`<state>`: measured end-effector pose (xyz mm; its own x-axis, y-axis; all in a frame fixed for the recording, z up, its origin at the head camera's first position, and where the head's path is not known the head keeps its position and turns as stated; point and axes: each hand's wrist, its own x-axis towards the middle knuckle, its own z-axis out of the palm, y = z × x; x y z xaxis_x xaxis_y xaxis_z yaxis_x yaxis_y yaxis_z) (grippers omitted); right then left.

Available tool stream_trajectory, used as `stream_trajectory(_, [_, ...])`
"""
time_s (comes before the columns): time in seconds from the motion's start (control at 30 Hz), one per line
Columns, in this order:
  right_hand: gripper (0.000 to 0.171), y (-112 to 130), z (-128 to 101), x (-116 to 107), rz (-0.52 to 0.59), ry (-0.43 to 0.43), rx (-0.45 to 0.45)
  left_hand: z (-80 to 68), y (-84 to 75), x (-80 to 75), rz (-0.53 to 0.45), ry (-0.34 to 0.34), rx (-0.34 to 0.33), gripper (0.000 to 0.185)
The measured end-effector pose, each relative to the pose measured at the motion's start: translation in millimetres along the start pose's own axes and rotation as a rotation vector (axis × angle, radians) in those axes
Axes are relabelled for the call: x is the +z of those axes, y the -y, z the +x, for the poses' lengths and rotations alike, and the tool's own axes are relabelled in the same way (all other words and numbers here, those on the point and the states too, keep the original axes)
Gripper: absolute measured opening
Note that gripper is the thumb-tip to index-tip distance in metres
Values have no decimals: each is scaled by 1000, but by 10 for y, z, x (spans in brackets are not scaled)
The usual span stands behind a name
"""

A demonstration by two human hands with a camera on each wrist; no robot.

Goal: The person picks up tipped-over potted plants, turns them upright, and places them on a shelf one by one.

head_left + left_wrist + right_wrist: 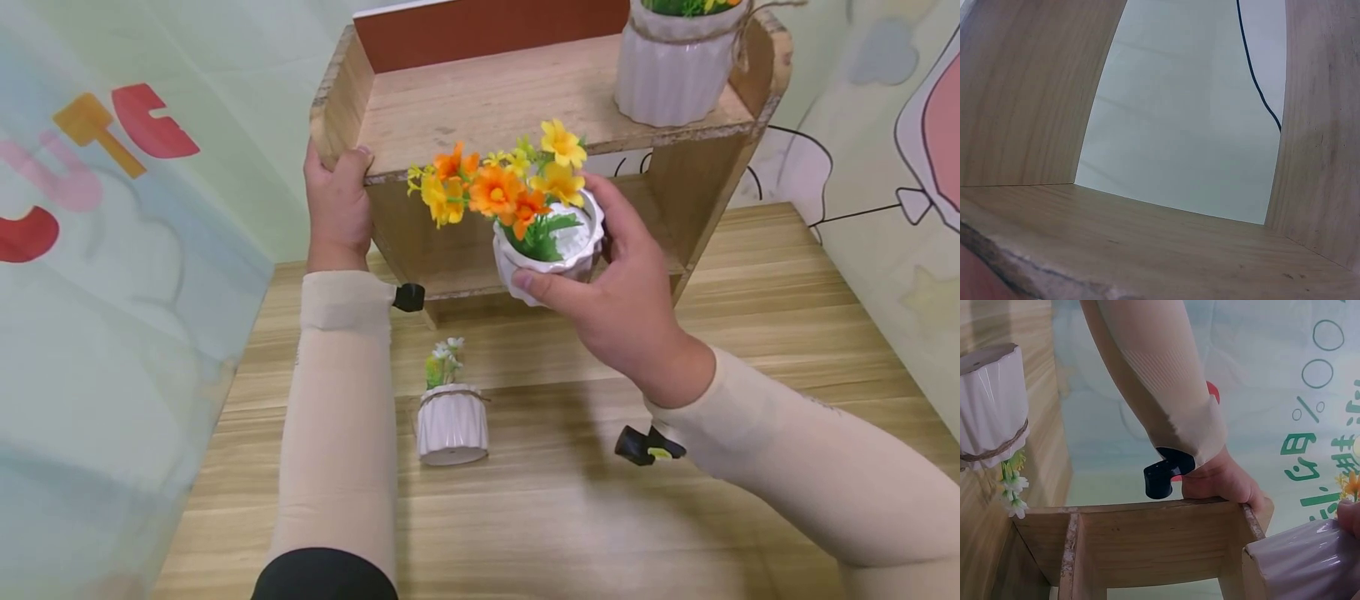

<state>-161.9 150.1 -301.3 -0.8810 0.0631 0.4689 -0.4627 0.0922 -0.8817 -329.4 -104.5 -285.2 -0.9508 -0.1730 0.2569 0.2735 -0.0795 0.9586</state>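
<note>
Beige sleeves (795, 450) looming; right hand (630, 300) pinching fluted white flowerpot (570, 267), left hand (339, 208) gripping wooden shelf (480, 100); glossy sides possibly causing slip.

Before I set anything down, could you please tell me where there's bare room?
The shelf top is bare between the left hand and the upright pot at right, but its front is crowded where the right hand holds the flowerpot. The wooden surface is bare right of the white-flowered pot.

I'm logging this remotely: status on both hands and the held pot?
Left hand grips wooden shelf. Right hand holds orange-flowered pot above table. White-flowered pot on its side before shelf, possible obstacle.
</note>
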Motion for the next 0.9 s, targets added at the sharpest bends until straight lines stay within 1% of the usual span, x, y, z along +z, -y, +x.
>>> stream_trajectory(0.33, [89,19,48,19,28,4,-9,12,0,-12,-4,-3,-18,65])
stream_trajectory(0.7, [91,52,104,58,71,-6,-9,21,17,-12,-4,5,2,64])
stream_trajectory(0.9, [89,62,141,63,70,-19,0,21,24,-15,-15,5,16,64])
